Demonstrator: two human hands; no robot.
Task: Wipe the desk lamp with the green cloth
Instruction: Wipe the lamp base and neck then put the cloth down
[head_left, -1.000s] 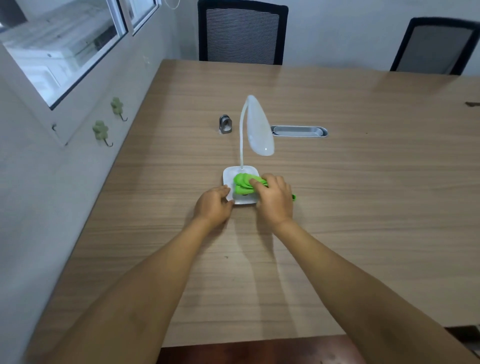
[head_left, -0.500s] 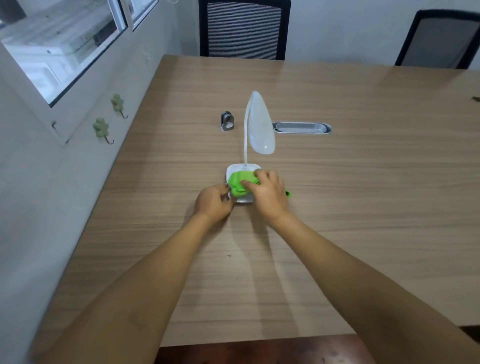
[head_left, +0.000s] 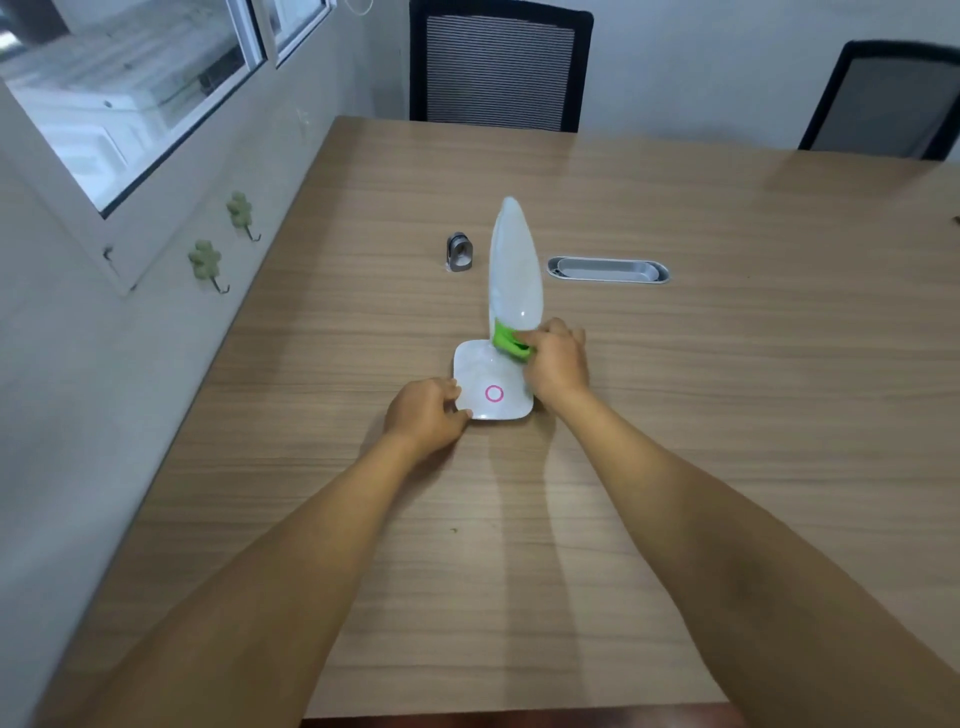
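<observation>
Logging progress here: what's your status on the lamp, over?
Left hand steadying lamp base. Right hand holds green cloth against lower end of lamp head. Nothing blocking; small metal object stands clear behind.

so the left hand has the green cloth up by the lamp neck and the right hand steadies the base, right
Not quite: the hands are swapped. In the head view the right hand holds the green cloth up by the lamp neck, and the left hand steadies the base.
</observation>
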